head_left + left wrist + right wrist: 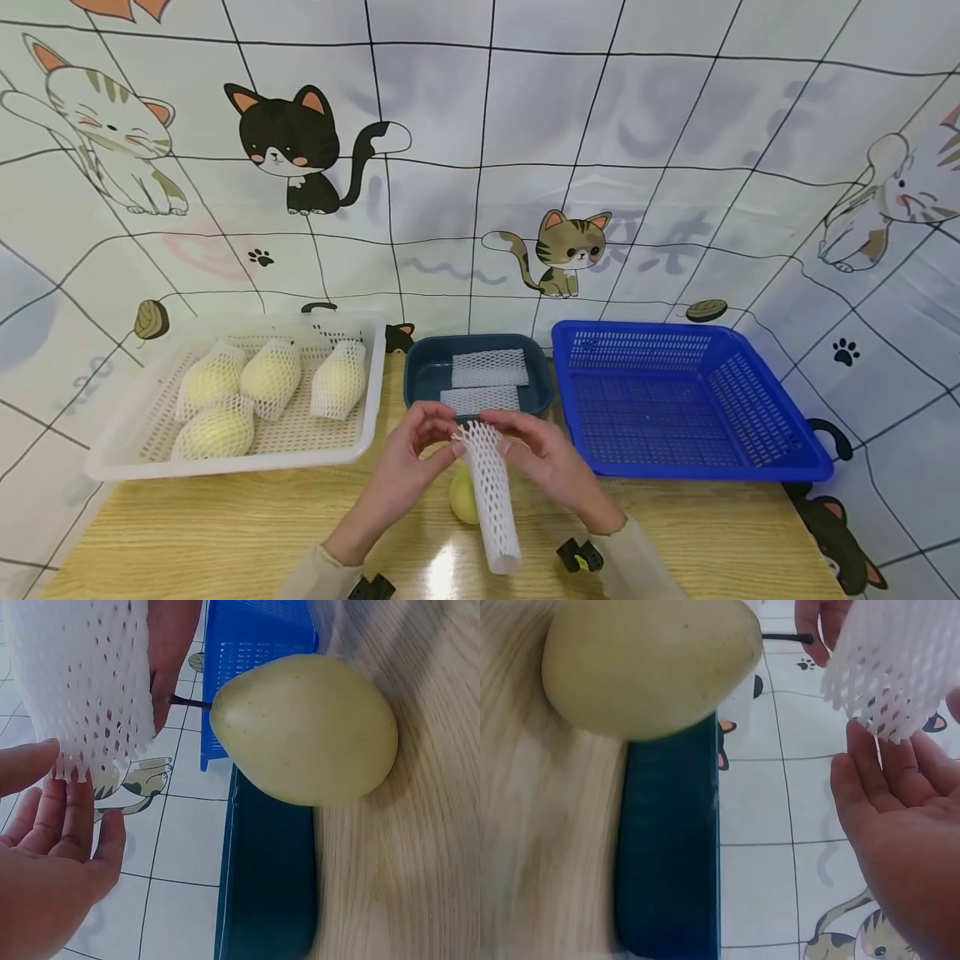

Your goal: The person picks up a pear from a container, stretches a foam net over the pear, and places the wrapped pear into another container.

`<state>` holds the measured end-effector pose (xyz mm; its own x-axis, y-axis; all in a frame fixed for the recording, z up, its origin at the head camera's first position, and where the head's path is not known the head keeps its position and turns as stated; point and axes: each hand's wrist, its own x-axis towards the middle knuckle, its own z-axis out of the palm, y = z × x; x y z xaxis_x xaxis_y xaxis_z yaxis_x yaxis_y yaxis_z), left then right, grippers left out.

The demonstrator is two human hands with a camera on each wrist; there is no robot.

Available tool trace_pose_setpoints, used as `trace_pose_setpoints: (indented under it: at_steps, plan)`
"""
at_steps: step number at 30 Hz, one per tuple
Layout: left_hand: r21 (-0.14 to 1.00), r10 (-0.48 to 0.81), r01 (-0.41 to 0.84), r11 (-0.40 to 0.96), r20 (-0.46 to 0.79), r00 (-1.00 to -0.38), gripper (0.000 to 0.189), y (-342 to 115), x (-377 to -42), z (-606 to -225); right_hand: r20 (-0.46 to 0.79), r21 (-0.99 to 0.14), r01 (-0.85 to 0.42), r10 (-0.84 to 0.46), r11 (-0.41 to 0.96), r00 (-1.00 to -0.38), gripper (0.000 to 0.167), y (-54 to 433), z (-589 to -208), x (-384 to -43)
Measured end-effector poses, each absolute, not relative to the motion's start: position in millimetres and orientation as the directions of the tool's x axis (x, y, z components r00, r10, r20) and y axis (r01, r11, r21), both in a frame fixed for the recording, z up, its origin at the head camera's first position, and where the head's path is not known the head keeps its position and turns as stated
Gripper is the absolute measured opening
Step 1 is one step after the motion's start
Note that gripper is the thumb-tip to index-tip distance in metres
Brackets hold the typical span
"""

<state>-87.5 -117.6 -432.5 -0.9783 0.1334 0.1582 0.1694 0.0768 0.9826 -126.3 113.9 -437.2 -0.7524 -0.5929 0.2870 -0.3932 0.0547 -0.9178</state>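
A white foam fruit net [491, 500], a mesh tube, is held up by its far end between both hands. My left hand [416, 454] pinches one side of its rim between thumb and fingers, as the left wrist view shows close up. On the other side my right hand [551, 462] pinches the rim in the same way. Standing on the table behind the net is a bare yellow-green pear [307, 731], its dark stem pointing up. In the head view the net partly hides this pear; neither hand touches it.
At left, a white basket [300, 458] contains several pears [216, 429] in foam nets. A dark teal tray [542, 375] with flat foam nets [491, 368] stands behind the hands. A blue basket [637, 412] sits at right. A cat-patterned sheet [435, 192] hangs behind the wooden table [225, 533].
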Motion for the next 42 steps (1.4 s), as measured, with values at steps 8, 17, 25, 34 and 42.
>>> trace_pose_setpoints:
  at_steps: [8,17,25,34,42]
  plan:
    - [0.981,0.162,0.16,0.11,0.141,-0.977,0.049,-118.7,-87.7,-432.0,0.205,-0.916,-0.359,-0.564,0.177,-0.8,0.019,119.7,-433.1,-125.8]
    - [0.996,0.366,0.09,0.007,0.081,-0.927,0.042,-124.2,-88.3,-434.7,0.293,-0.921,-0.382,-0.512,0.075,-0.807,0.007,111.8,-432.9,-122.3]
    - [0.997,0.402,0.074,-0.021,0.076,-0.913,0.022,-123.2,-86.4,-439.0,0.37,-0.907,-0.421,-0.505,-0.015,-0.78,0.01,104.0,-434.2,-114.9]
    - [0.986,0.251,0.062,-0.155,0.1,-0.963,0.025,-112.3,-80.9,-447.9,0.357,-0.926,-0.373,-0.452,-0.056,-0.818,0.008,99.0,-447.7,-108.0]
    - [0.976,0.134,0.101,-0.191,0.128,-0.983,0.02,-100.5,-72.0,-460.4,0.234,-0.972,-0.202,-0.402,-0.12,-0.885,0.014,93.3,-461.8,-99.0]
